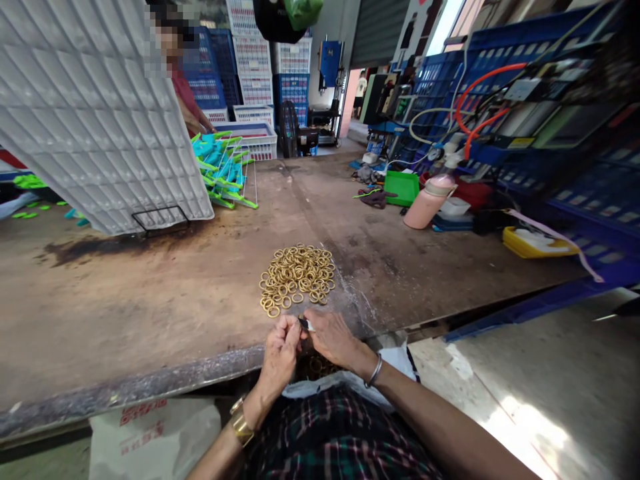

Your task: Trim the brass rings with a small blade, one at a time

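At the table's front edge my two hands meet, fingers closed. My right hand [334, 339] grips a small black-and-white tool [305, 324], its kind too small to tell. My left hand [281, 348] pinches close against the tool's dark end; whatever lies between its fingertips is hidden. Just beyond the fingers, a loose pile of brass-coloured rings [299, 272] lies on the brown table [210, 293]. Below my hands, more rings [320, 365] show dimly in an opening lined with pale plastic [325, 385] against my lap.
A tall stack of white ribbed panels [115, 120] stands at left, beside turquoise-and-green pieces [223, 170] and another person [185, 100]. To the right are a pink bottle [427, 203], green tray [401, 188], yellow tray [540, 243] and machine with orange hoses [465, 100].
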Demonstrator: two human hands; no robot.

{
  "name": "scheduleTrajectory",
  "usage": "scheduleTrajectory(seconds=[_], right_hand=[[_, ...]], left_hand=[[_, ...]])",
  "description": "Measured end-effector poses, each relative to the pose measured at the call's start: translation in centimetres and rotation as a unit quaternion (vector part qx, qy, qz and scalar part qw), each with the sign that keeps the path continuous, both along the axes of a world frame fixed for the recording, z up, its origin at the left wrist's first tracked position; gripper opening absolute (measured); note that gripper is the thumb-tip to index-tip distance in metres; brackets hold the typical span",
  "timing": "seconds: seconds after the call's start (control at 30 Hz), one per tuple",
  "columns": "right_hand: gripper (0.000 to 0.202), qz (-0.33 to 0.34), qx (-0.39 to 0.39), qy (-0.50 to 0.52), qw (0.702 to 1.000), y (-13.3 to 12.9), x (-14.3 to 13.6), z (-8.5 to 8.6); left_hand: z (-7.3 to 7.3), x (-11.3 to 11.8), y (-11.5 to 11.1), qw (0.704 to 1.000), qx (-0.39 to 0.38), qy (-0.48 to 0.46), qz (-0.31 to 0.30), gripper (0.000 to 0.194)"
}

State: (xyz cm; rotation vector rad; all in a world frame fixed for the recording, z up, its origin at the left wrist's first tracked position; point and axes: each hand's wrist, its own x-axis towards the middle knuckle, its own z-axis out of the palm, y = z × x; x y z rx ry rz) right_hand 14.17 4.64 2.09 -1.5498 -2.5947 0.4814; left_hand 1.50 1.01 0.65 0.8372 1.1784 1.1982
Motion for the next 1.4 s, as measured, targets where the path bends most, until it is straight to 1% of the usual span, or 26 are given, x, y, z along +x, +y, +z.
scheduleTrajectory(seconds=[0.1, 0.2, 0.27, 0.33, 0.37, 0.43, 0.47, 0.53, 0.63, 0.7, 0.83, 0.9, 0.97, 1.03, 1.07, 1.13, 1.2, 1.3, 1.4], right_hand=[[0.020, 0.001, -0.015, -0.015, 1.000, 0.0, -0.2, -0.1], [0.021, -0.013, -0.024, -0.035, 0.999, 0.3, 0.0, -0.6], [0.022, -0.017, -0.020, -0.042, 0.999, 0.9, 0.2, -1.0], [0.024, -0.019, -0.011, -0.043, 0.999, 1.5, 0.3, -1.2], [0.025, -0.020, -0.006, -0.040, 0.999, 1.8, 0.1, -1.3], [0.027, -0.030, 0.005, -0.028, 0.999, 2.4, -0.4, -1.3], [0.026, -0.036, 0.011, -0.024, 0.999, 2.6, -0.8, -1.3], [0.024, -0.051, 0.024, -0.028, 0.998, 2.8, -1.5, -1.4], [0.023, -0.074, 0.037, -0.057, 0.995, 3.1, -2.4, -1.7], [0.022, -0.082, 0.046, -0.068, 0.993, 3.3, -2.6, -2.0], [0.021, -0.080, 0.042, -0.065, 0.994, 3.7, -2.4, -2.5], [0.022, -0.069, 0.033, -0.061, 0.995, 3.7, -2.1, -2.6], [0.023, -0.054, 0.029, -0.051, 0.997, 3.6, -1.8, -2.7], [0.023, -0.044, 0.027, -0.029, 0.998, 3.3, -1.4, -2.9], [0.022, -0.044, 0.024, -0.010, 0.999, 3.2, -1.3, -3.0], [0.015, -0.046, 0.004, 0.053, 0.998, 2.9, -1.2, -2.9], [0.012, -0.042, -0.046, 0.150, 0.987, 2.7, -1.1, -2.5], [0.016, -0.031, -0.151, 0.290, 0.945, 2.4, -1.0, -1.5], [0.014, -0.034, -0.251, 0.366, 0.896, 2.1, -0.9, -0.5]], left_hand=[[-0.1, -0.2, -0.3, 0.995, 0.069, 0.073, -0.009, 0.026], [0.7, -0.2, -1.2, 0.993, 0.066, 0.097, -0.024, 0.027], [1.6, -0.1, -1.9, 0.993, 0.063, 0.088, -0.053, 0.026], [2.2, 0.1, -2.4, 0.994, 0.048, 0.043, -0.090, 0.026], [2.4, 0.1, -2.4, 0.995, 0.034, 0.005, -0.098, 0.027], [2.1, 0.0, -2.1, 0.993, -0.008, -0.081, -0.086, 0.028], [1.9, -0.1, -1.9, 0.990, -0.032, -0.121, -0.070, 0.028], [1.2, -0.6, -1.4, 0.982, -0.072, -0.172, -0.036, 0.027], [0.6, -1.4, -0.9, 0.973, -0.098, -0.209, 0.007, 0.024], [0.3, -1.8, -0.8, 0.965, -0.106, -0.239, 0.023, 0.023], [-0.2, -2.4, -0.4, 0.946, -0.126, -0.298, 0.016, 0.030], [-0.6, -2.7, -0.2, 0.935, -0.145, -0.323, 0.018, 0.024], [-1.0, -2.9, 0.0, 0.926, -0.169, -0.336, 0.035, 0.018], [-1.3, -3.0, 0.1, 0.926, -0.179, -0.328, 0.051, 0.020], [-1.4, -2.9, 0.2, 0.931, -0.174, -0.316, 0.054, 0.021], [-1.4, -2.7, 0.2, 0.950, -0.144, -0.273, 0.050, 0.023], [-1.3, -2.4, 0.3, 0.973, -0.097, -0.203, 0.047, 0.026], [-1.1, -2.0, 0.4, 0.995, -0.038, -0.083, 0.033, 0.035], [-1.0, -1.8, 0.5, 1.000, -0.018, -0.010, -0.007, 0.035]])
